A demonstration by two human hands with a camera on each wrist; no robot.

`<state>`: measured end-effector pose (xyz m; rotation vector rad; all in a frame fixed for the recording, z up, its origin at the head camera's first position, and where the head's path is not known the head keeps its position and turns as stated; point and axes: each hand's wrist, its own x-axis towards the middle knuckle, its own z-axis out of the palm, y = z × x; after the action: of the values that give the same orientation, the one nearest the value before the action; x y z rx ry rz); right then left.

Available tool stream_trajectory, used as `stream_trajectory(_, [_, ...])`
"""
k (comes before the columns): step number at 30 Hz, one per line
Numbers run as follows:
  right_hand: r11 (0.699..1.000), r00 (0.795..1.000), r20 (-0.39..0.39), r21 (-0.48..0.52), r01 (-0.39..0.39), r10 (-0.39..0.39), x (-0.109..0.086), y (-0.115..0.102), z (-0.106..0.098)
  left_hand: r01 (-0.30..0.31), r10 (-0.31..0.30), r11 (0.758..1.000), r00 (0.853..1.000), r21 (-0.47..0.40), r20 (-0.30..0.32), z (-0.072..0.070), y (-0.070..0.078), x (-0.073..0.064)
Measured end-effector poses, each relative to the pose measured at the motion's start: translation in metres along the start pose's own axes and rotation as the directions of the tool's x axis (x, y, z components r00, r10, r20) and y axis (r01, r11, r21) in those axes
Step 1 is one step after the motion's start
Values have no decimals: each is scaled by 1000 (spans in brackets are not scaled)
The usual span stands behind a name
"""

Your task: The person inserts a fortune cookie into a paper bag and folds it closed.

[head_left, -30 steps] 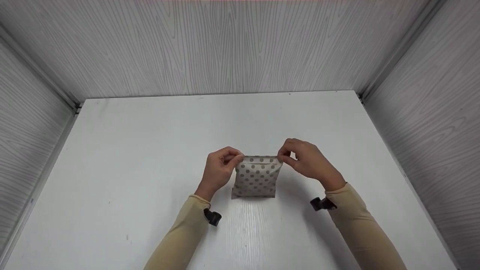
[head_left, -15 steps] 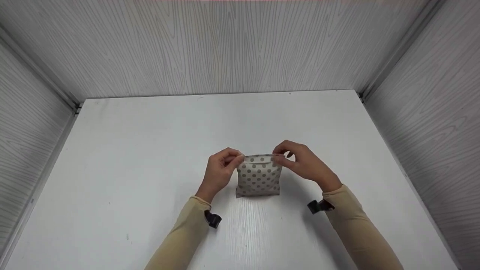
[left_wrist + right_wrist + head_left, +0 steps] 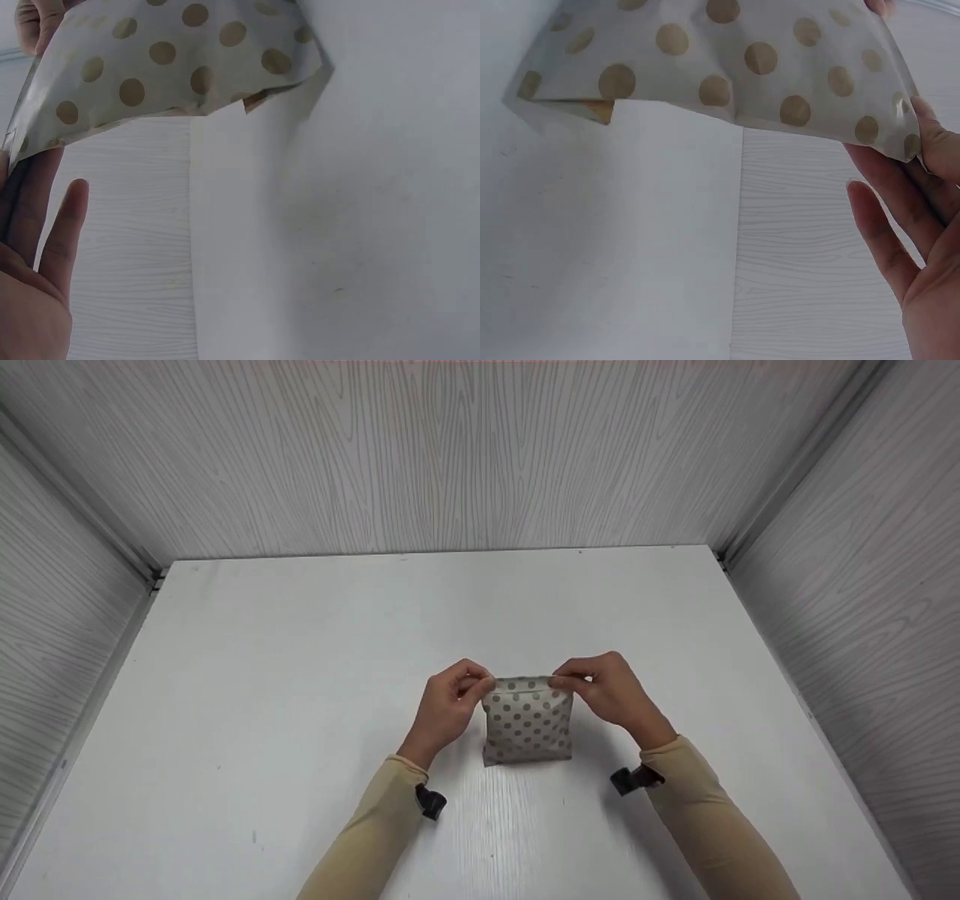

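A small grey pouch with tan polka dots (image 3: 528, 721) stands on the white table (image 3: 300, 675), near its middle. My left hand (image 3: 450, 705) pinches the pouch's top left corner. My right hand (image 3: 604, 690) pinches the top edge toward its right corner. In the left wrist view the dotted pouch (image 3: 172, 67) hangs above the table with my left hand (image 3: 34, 247) beside it, fingers extended below the pinch. The right wrist view has the pouch (image 3: 727, 67) from below and my right hand (image 3: 911, 232) at its right edge.
Grey wood-grain walls (image 3: 450, 457) close the table in at the back and both sides. A black wrist strap clip (image 3: 431, 801) sits on my left sleeve and another (image 3: 628, 780) on my right.
The pouch and both hands have shifted slightly right and toward me. My right hand has slid left along the top edge, closer to my left hand.
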<state>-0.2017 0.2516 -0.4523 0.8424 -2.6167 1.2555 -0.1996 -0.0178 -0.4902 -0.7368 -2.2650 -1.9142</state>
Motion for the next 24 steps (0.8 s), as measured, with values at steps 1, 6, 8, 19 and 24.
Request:
stream_trajectory(1, [1000,1000,-2,6,-12,12,0,0,0,15,-15,1000,1000,-11,-2,0,0,-1])
stream_trajectory(6, [994,995,38,62,-94,92,-2,-1,0,109,-110,991,994,-81,-4,-1,2,-1])
stream_trajectory(8, [991,992,70,80,-110,105,-2,-2,0,132,-133,985,991,-110,-2,-1,3,-1])
stream_trajectory(19, [994,998,43,100,-48,44,1,0,-2,74,-73,989,997,-125,18,-4,43,0])
stream_trajectory(24, [995,996,83,99,-30,22,3,3,-3,53,-51,989,999,-135,17,-6,42,0])
